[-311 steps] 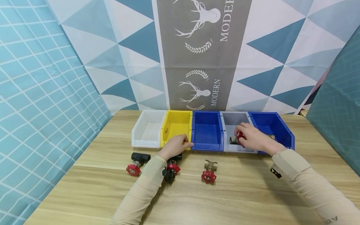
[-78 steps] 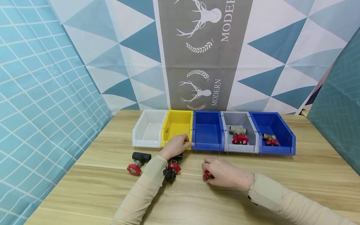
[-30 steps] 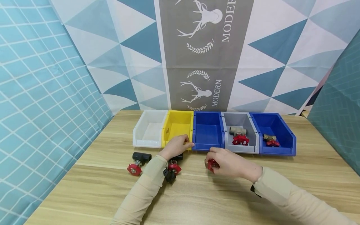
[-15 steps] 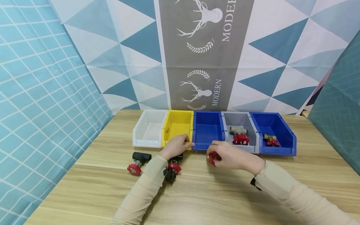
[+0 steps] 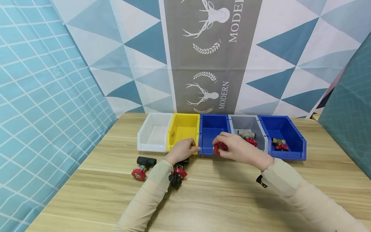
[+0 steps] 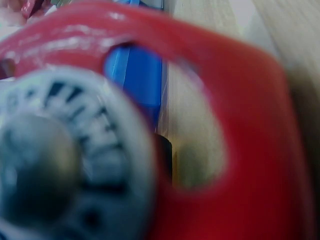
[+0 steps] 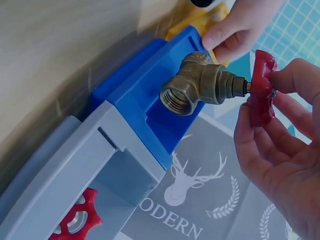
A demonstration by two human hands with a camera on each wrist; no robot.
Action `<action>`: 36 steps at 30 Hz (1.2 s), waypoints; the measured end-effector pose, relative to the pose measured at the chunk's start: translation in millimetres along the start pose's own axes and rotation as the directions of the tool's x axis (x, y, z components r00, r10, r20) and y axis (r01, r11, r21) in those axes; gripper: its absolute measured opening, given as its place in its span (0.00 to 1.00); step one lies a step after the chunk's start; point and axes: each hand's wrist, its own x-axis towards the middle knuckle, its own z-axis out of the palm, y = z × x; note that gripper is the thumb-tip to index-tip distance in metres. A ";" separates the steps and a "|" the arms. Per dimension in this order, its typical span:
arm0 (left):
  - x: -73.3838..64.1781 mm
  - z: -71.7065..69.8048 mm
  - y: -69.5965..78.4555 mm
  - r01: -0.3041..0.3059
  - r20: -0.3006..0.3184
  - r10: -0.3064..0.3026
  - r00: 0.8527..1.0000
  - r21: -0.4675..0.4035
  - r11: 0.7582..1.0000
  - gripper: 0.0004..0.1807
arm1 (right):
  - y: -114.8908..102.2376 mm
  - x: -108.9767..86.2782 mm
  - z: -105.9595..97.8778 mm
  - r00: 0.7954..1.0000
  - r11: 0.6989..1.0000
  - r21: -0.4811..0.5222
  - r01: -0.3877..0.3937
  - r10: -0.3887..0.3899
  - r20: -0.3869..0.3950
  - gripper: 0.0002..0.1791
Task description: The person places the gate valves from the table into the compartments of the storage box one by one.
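My right hand (image 5: 236, 146) pinches the red handwheel of a brass valve (image 7: 200, 82), its threaded body pointing away from the fingers. It is raised at the front of the middle blue bin (image 5: 214, 129), overlapping it in the head view. My left hand (image 5: 182, 150) grips the front rim of the yellow bin (image 5: 185, 120), its thumb by the blue bin's corner. Under the left wrist lies a black valve with a red handwheel (image 5: 180, 173); that handwheel (image 6: 250, 150) fills much of the left wrist view. A similar black valve (image 5: 146, 162) lies farther left.
A white bin (image 5: 155, 130) stands at the row's left end. The grey bin (image 5: 244, 120) holds a valve with a dull metal body (image 5: 245, 133). The right blue bin (image 5: 290, 132) holds a small brass valve (image 5: 279, 142). A patterned cloth (image 5: 203, 58) hangs behind the wooden table (image 5: 217, 206).
The right hand left a valve in the grey bin, took the brass valve from the table, then lifted it forward to the middle blue bin. The left hand stays put.
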 end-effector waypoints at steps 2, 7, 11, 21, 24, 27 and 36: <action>-0.2 -0.6 0.1 0.003 0.000 -0.003 1.000 -0.004 1.000 0.17 | 1.6 3.1 -1.1 1.000 1.000 0.009 -0.012 0.012 -0.003 0.12; 0.0 -1.1 0.2 0.003 0.001 -0.003 1.000 -0.001 1.000 0.17 | 4.3 11.3 -2.3 0.999 0.999 0.018 -0.043 0.043 -0.014 0.12; 0.6 -0.6 -0.3 0.001 0.002 -0.001 1.000 0.002 1.000 0.17 | 6.6 16.7 -1.5 0.998 0.998 0.026 -0.064 0.064 -0.024 0.12; 1.4 -0.9 -1.0 -0.005 0.005 0.005 1.000 0.003 1.000 0.17 | 13.2 22.2 3.4 0.994 0.993 0.042 -0.106 0.106 -0.003 0.11; 1.5 -1.6 -1.0 -0.003 0.003 0.003 1.000 0.003 1.000 0.17 | 15.3 23.8 5.3 0.994 0.993 0.040 -0.108 0.108 0.003 0.11; 1.5 -2.0 -0.5 -0.002 0.004 0.002 1.000 -0.001 1.000 0.17 | 17.2 25.3 8.0 0.993 0.993 0.042 -0.113 0.112 0.020 0.11; 1.4 -0.2 0.0 0.009 0.014 -0.009 1.000 0.000 1.000 0.17 | 20.5 31.1 13.7 0.986 0.986 0.043 -0.161 0.159 0.056 0.12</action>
